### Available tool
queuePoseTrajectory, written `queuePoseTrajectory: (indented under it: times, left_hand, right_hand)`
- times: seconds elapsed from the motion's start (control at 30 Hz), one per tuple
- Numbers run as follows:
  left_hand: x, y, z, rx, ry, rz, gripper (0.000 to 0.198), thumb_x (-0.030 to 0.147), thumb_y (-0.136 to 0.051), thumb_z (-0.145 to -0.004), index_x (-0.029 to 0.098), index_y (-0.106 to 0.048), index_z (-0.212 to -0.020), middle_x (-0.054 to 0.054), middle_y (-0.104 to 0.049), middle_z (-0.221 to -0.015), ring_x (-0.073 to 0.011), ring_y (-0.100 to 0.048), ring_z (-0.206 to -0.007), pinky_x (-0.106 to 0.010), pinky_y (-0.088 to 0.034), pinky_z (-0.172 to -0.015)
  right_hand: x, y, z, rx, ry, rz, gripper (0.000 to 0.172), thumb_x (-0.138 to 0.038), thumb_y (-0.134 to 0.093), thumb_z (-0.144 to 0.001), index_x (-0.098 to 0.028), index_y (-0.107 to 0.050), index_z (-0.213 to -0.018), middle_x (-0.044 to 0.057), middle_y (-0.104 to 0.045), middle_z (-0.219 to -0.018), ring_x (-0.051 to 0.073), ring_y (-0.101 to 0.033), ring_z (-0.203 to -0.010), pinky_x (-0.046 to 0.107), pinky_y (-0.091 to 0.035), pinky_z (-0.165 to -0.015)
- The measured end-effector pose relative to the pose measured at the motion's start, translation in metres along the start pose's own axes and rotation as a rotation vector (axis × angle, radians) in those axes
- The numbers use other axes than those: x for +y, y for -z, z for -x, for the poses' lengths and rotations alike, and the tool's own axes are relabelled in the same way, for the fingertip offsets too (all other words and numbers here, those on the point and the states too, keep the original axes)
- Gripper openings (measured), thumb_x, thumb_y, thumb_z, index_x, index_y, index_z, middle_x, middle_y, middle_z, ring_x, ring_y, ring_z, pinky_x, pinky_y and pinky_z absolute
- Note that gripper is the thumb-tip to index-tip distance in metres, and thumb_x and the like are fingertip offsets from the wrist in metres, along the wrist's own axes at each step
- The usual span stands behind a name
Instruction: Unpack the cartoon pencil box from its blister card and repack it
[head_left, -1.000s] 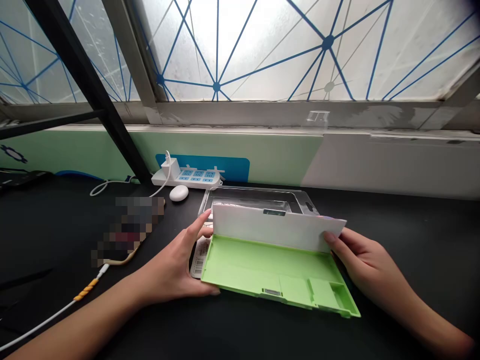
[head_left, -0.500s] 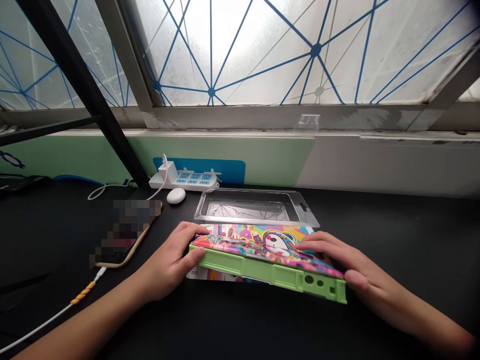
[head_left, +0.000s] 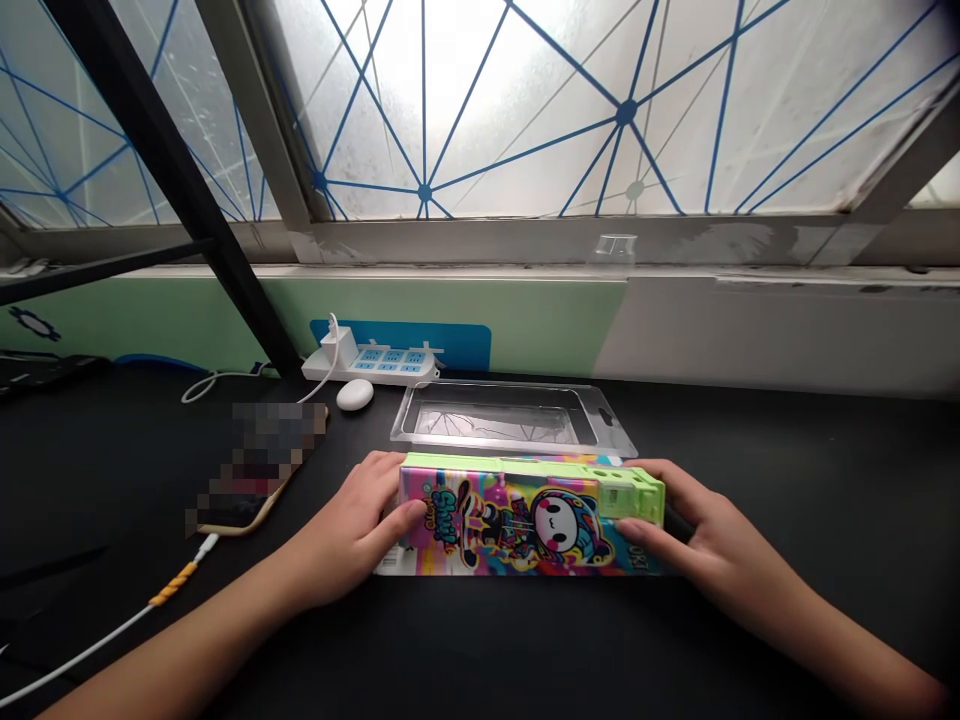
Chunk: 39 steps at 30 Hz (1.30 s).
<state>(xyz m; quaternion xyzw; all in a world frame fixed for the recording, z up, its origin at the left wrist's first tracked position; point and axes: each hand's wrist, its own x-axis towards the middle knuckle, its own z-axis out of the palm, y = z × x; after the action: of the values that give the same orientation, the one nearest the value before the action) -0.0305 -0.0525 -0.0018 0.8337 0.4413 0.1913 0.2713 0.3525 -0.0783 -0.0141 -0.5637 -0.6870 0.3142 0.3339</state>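
Note:
A green pencil case (head_left: 525,505) with a bright cartoon lid stands tipped on its long edge on the black table (head_left: 787,480), lid facing me. My left hand (head_left: 352,530) grips its left end, thumb on the lid. At the right end my right hand (head_left: 697,535) holds the case, fingers wrapped behind and thumb on the front. A printed card (head_left: 401,565) lies flat under the case.
An empty clear plastic blister tray (head_left: 510,418) lies just behind the case. Farther back are a white power strip (head_left: 371,362) with a charger, a white oval object (head_left: 355,394), and a phone (head_left: 255,470) with a cable at the left. The window wall runs along the back.
The case stood open a second ago, its white inside showing. The lid came down and shut, and both hands then tipped the closed case up onto its long edge.

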Motion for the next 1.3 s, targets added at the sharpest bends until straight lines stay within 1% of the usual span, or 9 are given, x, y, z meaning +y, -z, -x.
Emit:
queuePoseTrajectory:
  times: [0.2, 0.3, 0.43, 0.53, 0.7, 1.0, 1.13, 1.23, 1.3]
  left_hand:
    - [0.001, -0.004, 0.002, 0.038, 0.118, -0.029, 0.050, 0.058, -0.047, -0.103, 0.021, -0.056, -0.136, -0.013, -0.063, -0.129, -0.0318, -0.058, -0.119, -0.048, -0.050, -0.103]
    - [-0.002, -0.005, 0.004, 0.079, 0.104, -0.027, 0.063, 0.055, -0.055, -0.101, 0.025, -0.040, -0.154, -0.014, -0.057, -0.144, -0.0339, -0.055, -0.131, -0.050, -0.047, -0.110]
    - [-0.005, -0.006, 0.006, 0.047, 0.045, -0.035, 0.088, 0.056, -0.071, -0.090, 0.027, -0.028, -0.161, -0.016, -0.050, -0.153, -0.0366, -0.048, -0.140, -0.054, -0.041, -0.117]
    - [-0.005, -0.006, 0.006, 0.033, -0.016, -0.045, 0.096, 0.053, -0.084, -0.079, 0.027, -0.035, -0.157, -0.016, -0.052, -0.150, -0.0378, -0.049, -0.138, -0.056, -0.042, -0.116]
    - [-0.003, -0.006, 0.004, 0.020, -0.035, -0.072, 0.082, 0.052, -0.085, -0.077, 0.025, -0.050, -0.146, -0.014, -0.055, -0.146, -0.0366, -0.050, -0.136, -0.055, -0.042, -0.115]
    - [-0.003, -0.004, 0.005, -0.009, -0.012, -0.099, 0.084, 0.063, -0.082, -0.075, 0.027, -0.055, -0.146, -0.014, -0.050, -0.153, -0.0387, -0.045, -0.139, -0.057, -0.041, -0.116]
    - [-0.001, -0.002, 0.004, -0.015, -0.008, -0.087, 0.085, 0.062, -0.084, -0.074, 0.028, -0.056, -0.147, -0.014, -0.051, -0.153, -0.0395, -0.047, -0.137, -0.059, -0.042, -0.115]
    - [-0.002, -0.002, 0.003, -0.011, -0.017, -0.084, 0.084, 0.061, -0.084, -0.074, 0.028, -0.056, -0.146, -0.014, -0.052, -0.152, -0.0393, -0.047, -0.136, -0.058, -0.042, -0.115]
    - [-0.003, -0.003, 0.002, -0.007, -0.026, -0.088, 0.082, 0.061, -0.084, -0.075, 0.028, -0.057, -0.145, -0.014, -0.052, -0.151, -0.0387, -0.048, -0.135, -0.058, -0.042, -0.115]
  right_hand:
    - [0.004, 0.000, -0.004, -0.092, -0.060, -0.087, 0.056, -0.056, -0.065, -0.093, -0.026, -0.055, -0.139, 0.014, -0.074, -0.127, 0.035, -0.075, -0.106, 0.046, -0.066, -0.085]
    - [0.004, 0.002, -0.006, -0.159, -0.070, -0.106, 0.058, -0.057, -0.060, -0.096, -0.027, -0.051, -0.146, 0.012, -0.071, -0.134, 0.035, -0.072, -0.114, 0.047, -0.063, -0.092]
    - [0.002, 0.005, -0.009, -0.148, -0.050, -0.058, 0.057, -0.059, -0.061, -0.094, -0.028, -0.058, -0.142, 0.009, -0.072, -0.134, 0.036, -0.071, -0.116, 0.044, -0.061, -0.093]
    - [0.001, 0.005, -0.009, -0.115, -0.046, 0.009, 0.053, -0.061, -0.060, -0.093, -0.028, -0.064, -0.136, 0.007, -0.074, -0.130, 0.034, -0.073, -0.111, 0.041, -0.062, -0.089]
    - [0.007, 0.004, -0.009, -0.021, -0.024, 0.243, 0.053, -0.066, -0.054, -0.094, -0.027, -0.066, -0.128, 0.010, -0.074, -0.123, 0.034, -0.071, -0.107, 0.047, -0.059, -0.089]
    - [0.006, -0.010, -0.004, 0.230, 0.361, 0.660, 0.036, -0.044, -0.047, -0.102, -0.024, -0.070, -0.121, 0.013, -0.069, -0.120, 0.033, -0.065, -0.108, 0.051, -0.049, -0.092]
    - [-0.012, -0.023, -0.004, 0.159, 0.524, 0.750, 0.032, -0.032, -0.046, -0.103, -0.023, -0.064, -0.129, 0.012, -0.072, -0.123, 0.031, -0.065, -0.110, 0.053, -0.042, -0.102]
    - [-0.031, -0.037, -0.012, 0.129, 0.559, 0.790, 0.031, -0.028, -0.045, -0.104, -0.021, -0.063, -0.128, 0.011, -0.072, -0.120, 0.029, -0.065, -0.107, 0.056, -0.035, -0.111]
    - [-0.045, -0.048, -0.020, 0.088, 0.561, 0.787, 0.028, -0.027, -0.044, -0.104, -0.019, -0.065, -0.121, 0.012, -0.072, -0.114, 0.029, -0.064, -0.104, 0.056, -0.038, -0.109]
